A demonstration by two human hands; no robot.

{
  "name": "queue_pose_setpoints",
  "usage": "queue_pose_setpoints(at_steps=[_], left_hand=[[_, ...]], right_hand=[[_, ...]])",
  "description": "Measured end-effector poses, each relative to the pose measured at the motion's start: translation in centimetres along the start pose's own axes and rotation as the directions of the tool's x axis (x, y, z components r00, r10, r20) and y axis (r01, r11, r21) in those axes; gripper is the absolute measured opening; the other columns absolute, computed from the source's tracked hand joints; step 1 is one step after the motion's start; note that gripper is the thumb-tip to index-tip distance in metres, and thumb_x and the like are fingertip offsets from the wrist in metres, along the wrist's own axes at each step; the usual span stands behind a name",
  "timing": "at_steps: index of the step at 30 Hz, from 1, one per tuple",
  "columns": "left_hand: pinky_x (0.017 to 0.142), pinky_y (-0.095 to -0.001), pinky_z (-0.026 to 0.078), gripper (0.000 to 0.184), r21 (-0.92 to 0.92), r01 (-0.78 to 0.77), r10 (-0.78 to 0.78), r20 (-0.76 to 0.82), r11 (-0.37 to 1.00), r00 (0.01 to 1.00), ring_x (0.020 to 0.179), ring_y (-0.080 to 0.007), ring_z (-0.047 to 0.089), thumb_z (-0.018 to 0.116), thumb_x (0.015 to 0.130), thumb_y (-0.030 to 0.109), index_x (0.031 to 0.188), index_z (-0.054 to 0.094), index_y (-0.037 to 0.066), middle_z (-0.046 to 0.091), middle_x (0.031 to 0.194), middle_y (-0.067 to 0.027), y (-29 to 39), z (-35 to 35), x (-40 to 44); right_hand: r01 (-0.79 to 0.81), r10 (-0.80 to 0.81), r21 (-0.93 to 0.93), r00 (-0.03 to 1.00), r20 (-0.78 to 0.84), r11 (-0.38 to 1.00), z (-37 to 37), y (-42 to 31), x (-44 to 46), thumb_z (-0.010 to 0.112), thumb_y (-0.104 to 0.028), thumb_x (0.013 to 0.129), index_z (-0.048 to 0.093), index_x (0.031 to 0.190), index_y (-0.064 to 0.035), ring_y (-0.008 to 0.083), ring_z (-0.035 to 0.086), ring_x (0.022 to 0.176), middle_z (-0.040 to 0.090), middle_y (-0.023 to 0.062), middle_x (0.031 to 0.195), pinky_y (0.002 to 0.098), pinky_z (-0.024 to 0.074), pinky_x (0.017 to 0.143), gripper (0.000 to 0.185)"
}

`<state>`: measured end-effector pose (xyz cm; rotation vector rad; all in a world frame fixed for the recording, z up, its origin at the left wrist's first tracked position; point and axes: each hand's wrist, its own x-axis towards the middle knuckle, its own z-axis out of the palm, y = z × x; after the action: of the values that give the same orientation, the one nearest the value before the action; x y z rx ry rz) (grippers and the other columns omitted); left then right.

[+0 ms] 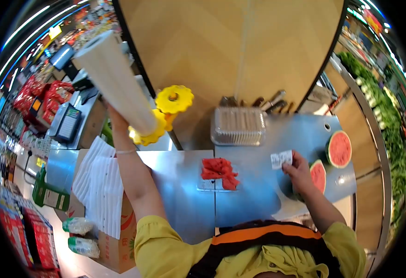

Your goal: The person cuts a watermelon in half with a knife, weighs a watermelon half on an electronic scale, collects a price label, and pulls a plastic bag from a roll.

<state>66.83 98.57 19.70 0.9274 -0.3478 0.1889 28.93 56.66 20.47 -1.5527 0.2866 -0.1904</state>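
Observation:
Between its thumb and fingers my right hand (pixel 299 172) pinches a small white printed label (pixel 281 160) above the metal counter. Just beside that hand is a cut watermelon piece (pixel 318 177), with a watermelon half (pixel 339 149) farther right. My left hand (pixel 115 121) reaches out to the far left, behind a big roll of clear plastic film (pixel 117 83) on a yellow holder (pixel 174 99). The roll hides its fingers, so what they touch is unclear. Red watermelon chunks (pixel 219 172) lie on a clear tray (pixel 206 185) mid-counter.
Clear plastic containers (pixel 238 126) stand stacked at the back of the counter, before several knives (pixel 276 101). On the left, white foam sheets (pixel 100 185) lie over a cardboard box (pixel 115 248). A scale (pixel 65 123) stands beyond. A wooden panel (pixel 240 46) rises behind the counter.

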Motion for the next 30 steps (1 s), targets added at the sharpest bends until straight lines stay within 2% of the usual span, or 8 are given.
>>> queue_pose_setpoints(at_steps=[4,7,10,17,21,24,28,30], left_hand=[[0.097,-0.0369,0.036,0.073,0.287,-0.139,0.231,-0.319,0.948,0.919,0.116,-0.0225,0.044,0.032,0.085,0.064,0.132,0.036,0.008,0.045,0.128,-0.0076,0.9,3.7,-5.0],[0.096,-0.0359,0.036,0.079,0.491,-0.14,0.266,-0.195,0.86,0.944,0.114,-0.0222,0.044,0.029,0.082,0.07,0.132,0.034,0.009,0.045,0.125,-0.0072,0.9,1.7,-5.5],[0.098,-0.0363,0.035,0.076,0.013,0.216,-0.216,0.026,0.976,0.976,0.117,-0.0216,0.041,0.03,0.083,0.067,0.132,0.034,0.009,0.044,0.126,-0.0068,2.1,-3.6,0.3],[0.096,-0.0408,0.039,0.071,0.315,-0.053,0.087,-0.096,0.948,0.992,0.116,-0.0243,0.043,0.033,0.084,0.066,0.135,0.027,0.018,0.04,0.131,-0.0066,1.7,3.1,0.0],[0.095,-0.0412,0.041,0.067,0.208,-0.094,0.134,-0.186,0.974,0.973,0.115,-0.0264,0.046,0.032,0.086,0.063,0.134,0.03,0.017,0.041,0.131,-0.0076,2.0,4.8,-5.1],[0.096,-0.0428,0.04,0.06,0.101,-0.078,0.098,-0.207,0.992,0.973,0.115,-0.0277,0.045,0.034,0.089,0.054,0.133,0.033,0.012,0.043,0.13,-0.0095,2.8,3.4,-5.6],[0.096,-0.0424,0.039,0.046,-0.073,0.272,-0.259,0.148,0.959,0.954,0.114,-0.0275,0.047,0.044,0.088,0.034,0.123,0.045,0.004,0.052,0.12,-0.0117,3.5,-8.1,0.4],[0.087,-0.0376,0.042,0.041,-0.021,0.276,-0.277,-0.011,0.961,0.961,0.102,-0.0242,0.053,0.046,0.088,0.034,0.117,0.051,0.006,0.057,0.111,-0.0098,3.5,-6.3,2.5]], right_hand=[[0.052,-0.046,0.054,0.993,-0.109,0.997,-2.1,0.5,0.3,0.055,-0.002,0.08,0.052,0.097,-0.0041,0.0068,0.049,0.067,0.056,0.0001,0.08,0.0191,0.0401,0.059,0.018],[0.015,0.007,0.118,0.982,-0.189,0.993,-3.4,1.8,-0.5,0.055,-0.003,0.082,0.052,0.099,-0.0043,0.0063,0.049,0.067,0.056,0.0004,0.082,0.0184,0.04,0.059,0.017],[0.004,0.041,0.185,0.97,-0.24,0.983,-4.2,3.0,-1.2,0.055,-0.003,0.082,0.051,0.1,-0.0039,0.0063,0.048,0.067,0.057,0.0007,0.085,0.0184,0.0399,0.059,0.019],[-0.029,0.094,0.25,0.963,-0.251,0.968,-4.1,5.0,-2.2,0.055,-0.002,0.082,0.051,0.106,-0.0029,0.0052,0.048,0.069,0.058,0.0005,0.088,0.0177,0.0387,0.06,0.024],[-0.063,0.128,0.252,0.96,-0.249,0.966,-3.6,4.4,-2.0,0.057,-0.004,0.082,0.051,0.095,-0.0032,0.005,0.046,0.065,0.056,0.0005,0.08,0.0187,0.0378,0.059,0.014],[-0.063,0.104,0.176,0.967,-0.231,0.982,-4.1,4.9,-1.9,0.056,-0.003,0.082,0.052,0.098,-0.0037,0.005,0.047,0.067,0.057,0.0001,0.083,0.0183,0.038,0.059,0.016],[-0.023,0.046,0.12,0.981,-0.19,0.993,-4.1,5.6,-1.0,0.053,0.0,0.082,0.053,0.099,-0.0046,0.0052,0.049,0.069,0.057,-0.0002,0.086,0.0181,0.0383,0.058,0.018],[-0.045,0.076,0.14,0.972,-0.223,0.989,-3.3,5.6,-0.7,0.056,-0.002,0.08,0.053,0.092,-0.0028,0.0067,0.047,0.064,0.055,0.0008,0.077,0.0201,0.0381,0.059,0.013]])
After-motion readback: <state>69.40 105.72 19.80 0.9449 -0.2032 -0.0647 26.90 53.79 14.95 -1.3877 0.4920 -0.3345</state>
